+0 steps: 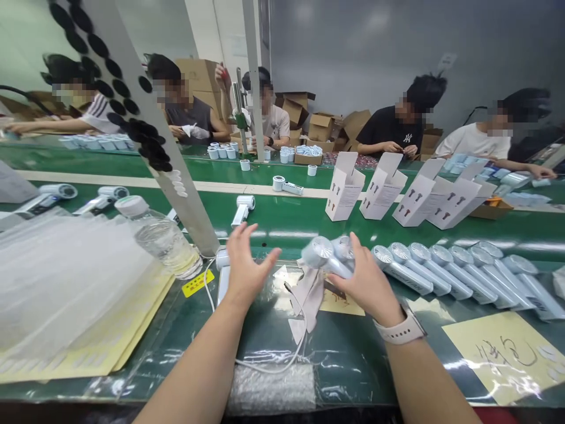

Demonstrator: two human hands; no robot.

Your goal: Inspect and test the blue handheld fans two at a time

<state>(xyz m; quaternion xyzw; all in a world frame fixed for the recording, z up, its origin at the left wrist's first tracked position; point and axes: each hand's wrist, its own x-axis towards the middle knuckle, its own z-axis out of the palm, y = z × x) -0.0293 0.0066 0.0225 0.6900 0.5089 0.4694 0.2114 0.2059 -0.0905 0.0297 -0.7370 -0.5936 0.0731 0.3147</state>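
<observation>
My right hand (368,280) is closed around a light blue handheld fan (318,252); a second round head shows beside it, and both are slightly blurred. My left hand (247,265) has its fingers and thumb spread, with nothing between them. Just left of its wrist lies another fan (223,280), partly hidden by the hand. A grey cloth (309,291) and a white cable (282,370) lie on the bench between my arms. To the right of my right hand, several fans lie side by side in a slanted row (441,259).
At left are stacked translucent sheets (66,282) and a water bottle (161,235), behind which a slanted post (176,194) rises. Open white boxes (344,188) stand on the green belt (282,227). Yellow paper (507,353) lies at right. Several people work across the line.
</observation>
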